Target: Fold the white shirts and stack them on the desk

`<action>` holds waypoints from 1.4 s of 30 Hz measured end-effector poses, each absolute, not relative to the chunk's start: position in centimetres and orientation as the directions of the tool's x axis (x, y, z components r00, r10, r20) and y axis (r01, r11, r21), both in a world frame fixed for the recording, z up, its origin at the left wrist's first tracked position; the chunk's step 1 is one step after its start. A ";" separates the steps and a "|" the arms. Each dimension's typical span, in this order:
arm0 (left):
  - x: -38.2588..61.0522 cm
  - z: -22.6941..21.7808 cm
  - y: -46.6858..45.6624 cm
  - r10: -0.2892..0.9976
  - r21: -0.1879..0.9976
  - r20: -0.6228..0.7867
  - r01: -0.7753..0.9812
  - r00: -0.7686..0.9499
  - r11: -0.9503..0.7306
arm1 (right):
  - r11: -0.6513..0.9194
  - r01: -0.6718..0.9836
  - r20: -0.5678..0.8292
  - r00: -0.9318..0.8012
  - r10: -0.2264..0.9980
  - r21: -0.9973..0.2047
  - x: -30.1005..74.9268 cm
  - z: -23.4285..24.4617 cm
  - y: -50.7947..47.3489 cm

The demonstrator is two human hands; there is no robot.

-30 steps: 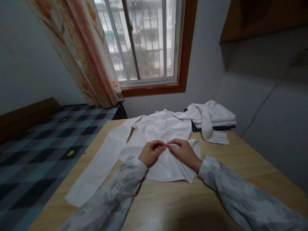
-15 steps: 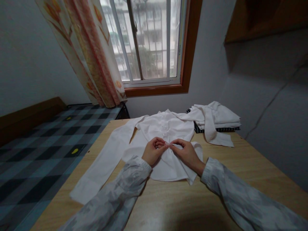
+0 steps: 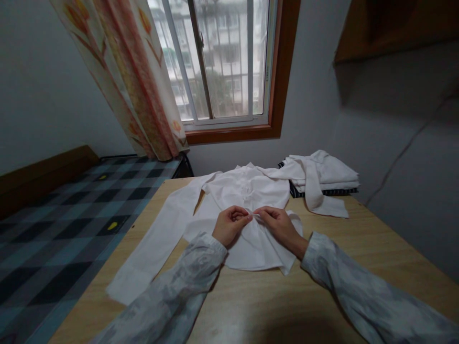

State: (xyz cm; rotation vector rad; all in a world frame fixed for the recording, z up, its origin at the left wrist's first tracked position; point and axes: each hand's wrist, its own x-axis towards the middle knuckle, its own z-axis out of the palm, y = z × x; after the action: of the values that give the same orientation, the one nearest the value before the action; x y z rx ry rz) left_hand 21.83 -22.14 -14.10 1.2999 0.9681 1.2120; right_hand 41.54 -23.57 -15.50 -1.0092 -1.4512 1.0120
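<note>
A white long-sleeved shirt lies front up on the wooden table, its collar toward the window. My left hand pinches the front of the shirt near its middle, fingers curled. Close beside it, my right hand pinches the same strip of cloth between thumb and forefinger. The fabric is gathered into folds below my fingertips. Whether a button sits between them is too small to make out. One sleeve stretches toward the near left; the other lies across the far right.
A folded stack of white and dark striped clothes sits at the table's far right, with the shirt's sleeve against it. A bed with a checked cover adjoins the left side of the wooden table. Behind are a curtain and a window.
Both hands keep their pinch on the shirt front at nearly the same spot. My right hand has shifted very slightly to the right, and the fingertips have moved a little.
</note>
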 end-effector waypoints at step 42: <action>22.2 -14.1 -22.6 0.989 0.996 0.086 -0.023 0.122 -0.084 | 0.397 0.321 0.385 -0.101 0.917 -0.860 40.8 -15.1 -24.6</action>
State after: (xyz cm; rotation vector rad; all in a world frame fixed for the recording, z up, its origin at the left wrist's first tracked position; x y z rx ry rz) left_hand 22.16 -22.64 -14.08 1.3145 1.0632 1.1871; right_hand 40.80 -24.61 -15.14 -1.1114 -1.6439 0.7383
